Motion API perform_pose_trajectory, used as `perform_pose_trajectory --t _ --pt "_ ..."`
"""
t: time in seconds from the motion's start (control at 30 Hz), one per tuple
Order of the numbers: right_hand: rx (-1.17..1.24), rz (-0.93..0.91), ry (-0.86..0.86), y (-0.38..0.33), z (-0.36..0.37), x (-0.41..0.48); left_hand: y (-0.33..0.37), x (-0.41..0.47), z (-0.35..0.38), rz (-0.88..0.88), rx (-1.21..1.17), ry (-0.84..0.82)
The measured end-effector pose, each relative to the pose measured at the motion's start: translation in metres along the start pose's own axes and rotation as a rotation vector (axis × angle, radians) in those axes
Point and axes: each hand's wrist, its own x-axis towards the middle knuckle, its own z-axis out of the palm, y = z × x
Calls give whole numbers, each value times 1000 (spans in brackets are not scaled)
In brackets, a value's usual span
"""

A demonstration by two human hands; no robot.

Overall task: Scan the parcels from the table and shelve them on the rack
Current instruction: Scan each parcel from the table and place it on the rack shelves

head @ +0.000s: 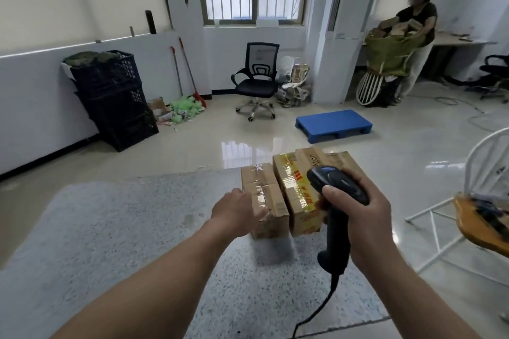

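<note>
Two cardboard parcels stand side by side at the far edge of the grey speckled table (115,228). The left parcel (271,198) is plain brown with clear tape. The right parcel (296,181) carries yellow tape with red marks. My left hand (237,210) reaches to the left parcel and touches its near left corner; its fingers are blurred. My right hand (360,217) grips a black corded barcode scanner (334,201), held just right of the parcels with its head pointing toward them. No rack is in view.
Beyond the table lie a glossy floor, a blue plastic pallet (333,125), a black office chair (257,77) and stacked dark crates (115,99). A white wire chair with an orange seat (479,217) stands at right. A person (418,25) handles a green sack of boxes at the back right.
</note>
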Motion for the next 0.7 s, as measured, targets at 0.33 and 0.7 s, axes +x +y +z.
perform_pose_trajectory --t 0.33,0.7 --pt "15 195 -119 62 -29 133 44 107 83 -207 -135 -138" --pt "16 323 -245 101 -42 217 63 164 116 -660 -283 -175"
